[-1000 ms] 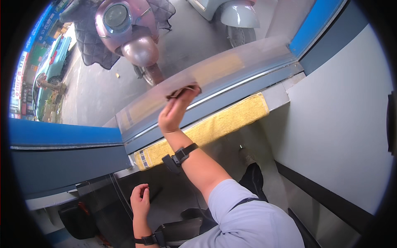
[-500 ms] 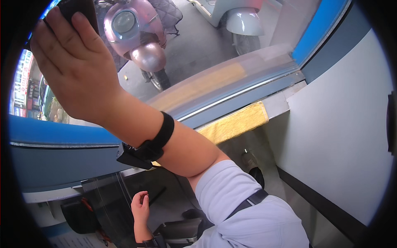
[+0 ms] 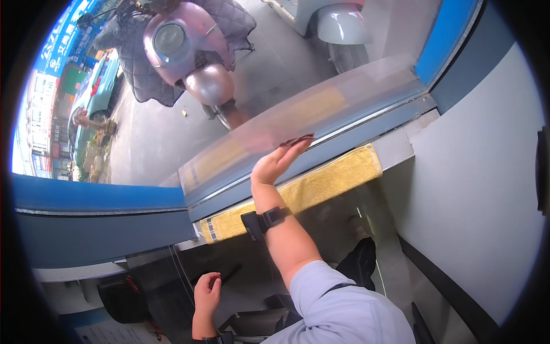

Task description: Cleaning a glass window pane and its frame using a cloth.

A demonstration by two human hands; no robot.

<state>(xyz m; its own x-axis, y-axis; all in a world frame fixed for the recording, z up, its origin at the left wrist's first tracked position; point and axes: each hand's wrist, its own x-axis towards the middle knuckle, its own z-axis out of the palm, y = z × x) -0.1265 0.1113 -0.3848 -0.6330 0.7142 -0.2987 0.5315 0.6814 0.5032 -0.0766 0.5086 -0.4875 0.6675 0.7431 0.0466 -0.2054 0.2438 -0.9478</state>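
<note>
My right hand [image 3: 279, 164] reaches to the low part of a glass pane [image 3: 258, 117], just above its frame. Under its fingers is a dark brown cloth [image 3: 297, 140], pressed flat against the glass. My left hand [image 3: 207, 291] hangs low on the left, its fingers loosely curled in and nothing visible in them. A folded yellow towel [image 3: 326, 175] lies along the sill below the pane, close under my right wrist. A black strap with a small box [image 3: 264, 221] circles my right forearm.
Behind the glass stand a pink scooter [image 3: 209, 86] and a pale scooter [image 3: 344, 26]; a green car [image 3: 103, 86] is farther left. A white panel [image 3: 481, 166] rises at the right. A dark bin-like container [image 3: 252, 324] is beside my left hand.
My right hand has swept from the upper left of the glass down and right to its lower edge, taking the brown cloth along. My left hand has shifted slightly right and down.
</note>
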